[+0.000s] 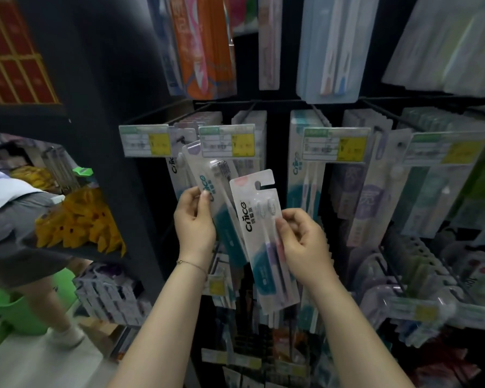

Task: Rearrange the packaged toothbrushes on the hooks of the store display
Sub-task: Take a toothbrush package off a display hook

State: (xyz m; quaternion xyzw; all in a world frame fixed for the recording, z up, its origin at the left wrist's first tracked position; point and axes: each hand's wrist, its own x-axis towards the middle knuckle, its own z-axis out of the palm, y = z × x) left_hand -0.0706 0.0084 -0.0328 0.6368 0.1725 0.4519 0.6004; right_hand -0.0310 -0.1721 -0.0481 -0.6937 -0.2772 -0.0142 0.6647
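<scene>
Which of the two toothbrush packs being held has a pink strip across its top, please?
The pack in the right hand, with pink and purple handles; the left hand holds a lilac-topped pack.

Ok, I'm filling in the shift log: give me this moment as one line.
left hand: holds teal-banded pack, tilted | right hand: pinches pink-topped pack, unhung

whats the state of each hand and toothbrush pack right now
left hand: grips the grey-brush pack
right hand: pinches the pink-brush pack
grey-brush pack: tilted, top by a price tag; hung or not, unclear
pink-brush pack: held free, tilted, hang hole empty
hanging packs: hung in rows
</scene>
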